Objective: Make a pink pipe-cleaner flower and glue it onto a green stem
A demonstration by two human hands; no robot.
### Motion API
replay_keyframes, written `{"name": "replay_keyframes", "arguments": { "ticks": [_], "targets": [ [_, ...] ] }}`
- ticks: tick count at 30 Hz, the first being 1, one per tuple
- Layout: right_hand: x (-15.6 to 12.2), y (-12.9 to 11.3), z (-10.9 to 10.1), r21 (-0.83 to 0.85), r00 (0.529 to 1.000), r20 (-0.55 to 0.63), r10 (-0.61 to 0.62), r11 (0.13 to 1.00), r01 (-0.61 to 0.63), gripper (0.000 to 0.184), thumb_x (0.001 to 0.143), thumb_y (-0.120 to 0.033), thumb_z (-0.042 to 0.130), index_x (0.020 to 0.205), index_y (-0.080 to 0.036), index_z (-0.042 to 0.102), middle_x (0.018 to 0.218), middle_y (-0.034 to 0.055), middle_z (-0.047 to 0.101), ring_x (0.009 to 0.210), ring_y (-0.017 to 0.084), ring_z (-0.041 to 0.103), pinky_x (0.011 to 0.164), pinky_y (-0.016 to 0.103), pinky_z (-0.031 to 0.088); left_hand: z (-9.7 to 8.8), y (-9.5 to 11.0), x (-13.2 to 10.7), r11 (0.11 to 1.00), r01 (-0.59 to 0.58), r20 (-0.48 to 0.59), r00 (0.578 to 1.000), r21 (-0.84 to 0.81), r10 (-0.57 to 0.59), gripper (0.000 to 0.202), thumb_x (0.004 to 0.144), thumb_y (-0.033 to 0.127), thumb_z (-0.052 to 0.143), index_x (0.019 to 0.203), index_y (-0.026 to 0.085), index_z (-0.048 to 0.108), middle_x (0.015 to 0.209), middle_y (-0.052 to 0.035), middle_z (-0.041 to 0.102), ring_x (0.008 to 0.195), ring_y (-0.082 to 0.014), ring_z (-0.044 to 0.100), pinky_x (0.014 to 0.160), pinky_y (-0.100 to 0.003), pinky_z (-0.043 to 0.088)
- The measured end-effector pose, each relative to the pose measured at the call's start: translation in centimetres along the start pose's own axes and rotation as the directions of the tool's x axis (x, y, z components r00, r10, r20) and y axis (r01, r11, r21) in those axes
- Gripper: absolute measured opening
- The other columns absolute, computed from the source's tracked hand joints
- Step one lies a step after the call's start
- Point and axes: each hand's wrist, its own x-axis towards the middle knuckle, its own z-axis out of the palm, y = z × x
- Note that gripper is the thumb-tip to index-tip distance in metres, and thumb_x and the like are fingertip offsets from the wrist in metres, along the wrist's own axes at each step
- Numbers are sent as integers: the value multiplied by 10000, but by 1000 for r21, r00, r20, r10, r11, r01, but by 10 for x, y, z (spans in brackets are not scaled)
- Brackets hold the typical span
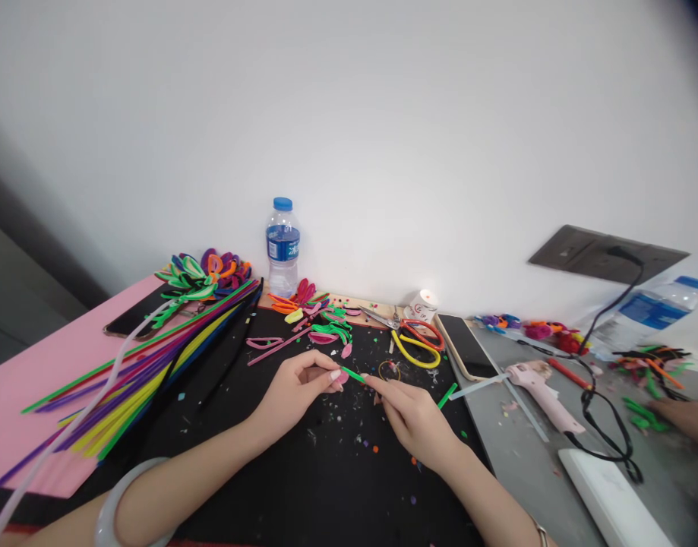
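On the counter, left to right:
Pink sheet (23, 387): lies flat at the far left, under the near ends of the long stems.
Stems (137, 372): a bundle of long pipe cleaners in green, yellow, purple and red, fanned from lower left up toward the wall; one white one crosses them.
Dark phone (133, 315): rests on the pink sheet, just beside the stems' far ends.
Petal pile (203, 273): bent coloured loops heaped near the wall, left of the bottle.
Bottle (282, 245): stands upright against the wall, blue cap on.
Black mat (303, 471): covers the middle of the counter, dotted with small coloured scraps.
Left hand (295, 391): fingers closed in a pinch on the left end of the green piece; a pale bangle sits on the forearm.
Green piece (354, 374): a short green pipe cleaner held just above the mat, between both hands.
Right hand (414, 418): fingertips pinched on the right end of the green piece.
Scissors (414, 338): red and yellow handles, lying beyond the right hand.
Second phone (467, 346): face up at the mat's right edge.
Glue gun (545, 395): pink, on its side on the grey surface, black cord trailing.
Another person's hand (684, 418): at the far right edge, near green scraps.
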Motion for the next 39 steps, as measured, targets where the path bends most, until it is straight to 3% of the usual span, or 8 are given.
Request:
{"name": "replay_keyframes", "arguments": {
  "ticks": [14,39],
  "targets": [
    [3,-7,2,-11,1000,18,3,1000,-3,406,887,-98,331,1271,-158,449,793,56,630,692,161,597,650,268,482,-1,-2,1,996,62,-19,998,-60,-63,153,719,258,694,788,134,638,751,-25,666,709,-124,623,712,-245,526],
    [5,-18,11,-14,998,33,-54,998,54,395,878,-83,313,1241,-97,467,773,78,635,663,177,599,610,285,495,5,-6,-1,982,118,-45,991,-147,-126,179,687,257,721,772,133,624,742,-16,661,704,-115,614,741,-259,520]
  ]
}}
